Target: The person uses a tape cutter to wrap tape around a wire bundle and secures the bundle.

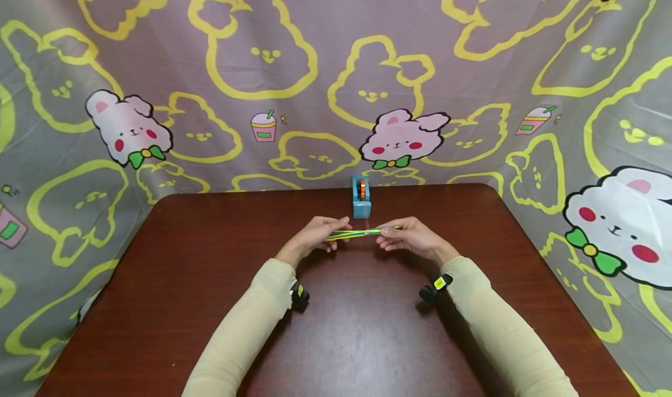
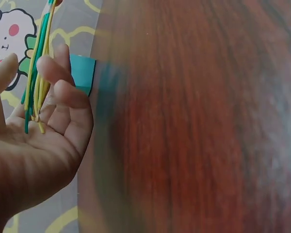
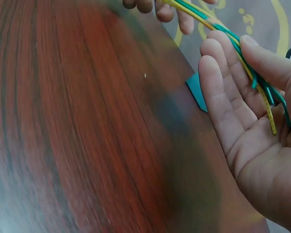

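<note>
A thin bundle of green and yellow wires point(image 1: 358, 234) stretches sideways between both hands, above the table. My left hand point(image 1: 317, 234) holds its left end, with curled fingers point(image 2: 70, 94) beside the loose wire ends. My right hand point(image 1: 413, 236) pinches the other end between thumb and fingers; in the right wrist view uneven wire tips point(image 3: 273, 127) stick out over the palm. Just behind the bundle stands a blue tape dispenser point(image 1: 361, 210) with an orange-cored roll point(image 1: 362, 189). A clear strip of tape point(image 1: 367, 224) appears to run from the dispenser to the bundle's middle.
The dark red-brown wooden table point(image 1: 336, 327) reflects light in front of the hands. A grey curtain point(image 1: 315, 12) with yellow outlines and white cartoon figures hangs along the back and sides. Each wrist carries a small black camera point(image 1: 300, 296).
</note>
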